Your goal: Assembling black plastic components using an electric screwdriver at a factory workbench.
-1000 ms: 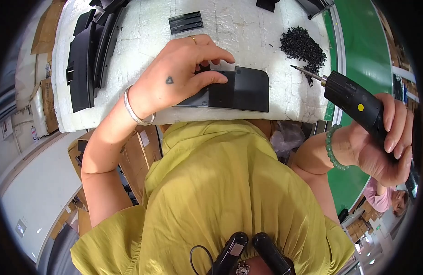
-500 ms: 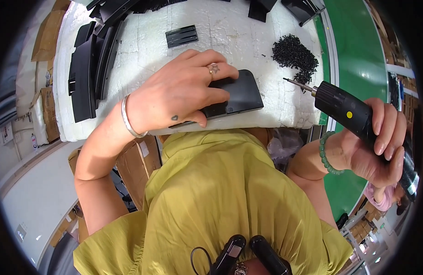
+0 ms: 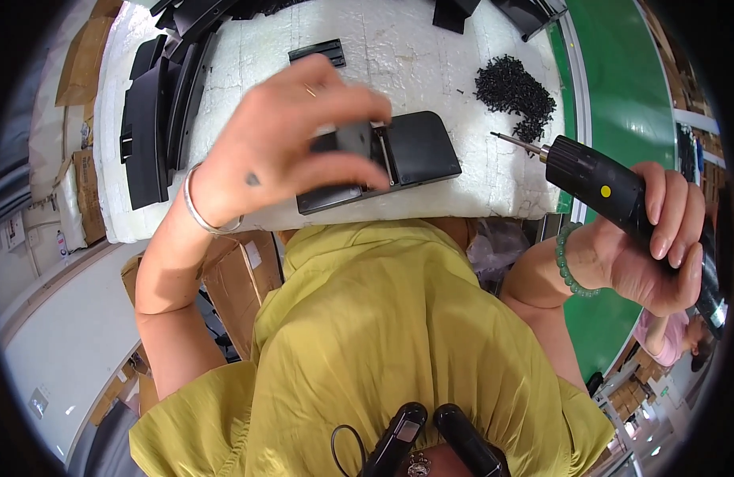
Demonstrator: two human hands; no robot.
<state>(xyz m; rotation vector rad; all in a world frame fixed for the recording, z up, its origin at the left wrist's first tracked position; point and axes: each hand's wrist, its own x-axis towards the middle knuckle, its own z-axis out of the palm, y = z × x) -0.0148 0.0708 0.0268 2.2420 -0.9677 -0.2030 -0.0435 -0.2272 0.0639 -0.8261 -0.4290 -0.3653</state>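
A flat black plastic housing (image 3: 423,151) with rounded corners lies near the front edge of the white foam-covered table. A slot with a thin metallic strip crosses its middle. Over its left half hovers my left hand (image 3: 291,131), blurred by motion, thumb and forefinger curved apart. A greyish patch shows between those fingers; I cannot tell if it is a held piece. On the right, my right hand (image 3: 661,238) is wrapped round a black electric screwdriver (image 3: 594,179) with a yellow dot. Its bit points left, just below a heap of small black screws (image 3: 514,91).
A small ribbed black piece (image 3: 319,53) lies beyond my left hand. Long black plastic parts (image 3: 156,127) stand stacked at the left, more along the far edge. A green surface (image 3: 621,95) runs beside the table at the right. Another person in pink (image 3: 665,338) is at the far right.
My left hand has moved up and left off the black housing, uncovering its middle slot. My right hand and the screwdriver have barely moved.
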